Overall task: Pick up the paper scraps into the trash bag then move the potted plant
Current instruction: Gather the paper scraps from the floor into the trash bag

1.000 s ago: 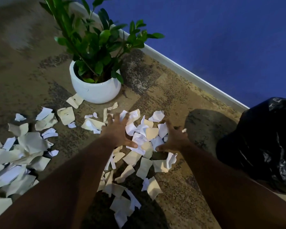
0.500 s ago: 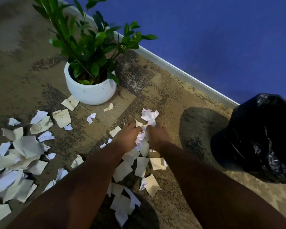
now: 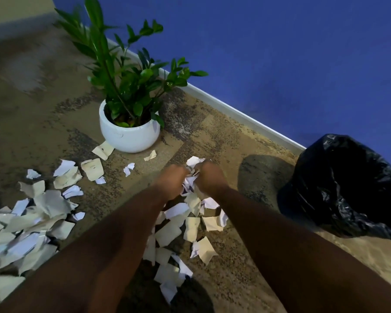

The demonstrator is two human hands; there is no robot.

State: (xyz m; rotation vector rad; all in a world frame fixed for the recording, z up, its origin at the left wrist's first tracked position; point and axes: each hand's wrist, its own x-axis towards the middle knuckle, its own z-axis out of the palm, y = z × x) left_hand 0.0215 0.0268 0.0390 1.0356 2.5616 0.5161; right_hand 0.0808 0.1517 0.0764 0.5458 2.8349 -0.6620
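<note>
Your left hand [image 3: 171, 182] and right hand [image 3: 209, 178], frame centre, press together around a bunch of torn white paper scraps [image 3: 190, 182], likely so none spill. Crinkled black plastic trash bag [image 3: 348, 188] gapes at right; leafy green plant in round white pot [image 3: 129, 132] stands upper centre, scraps beside it.
</note>
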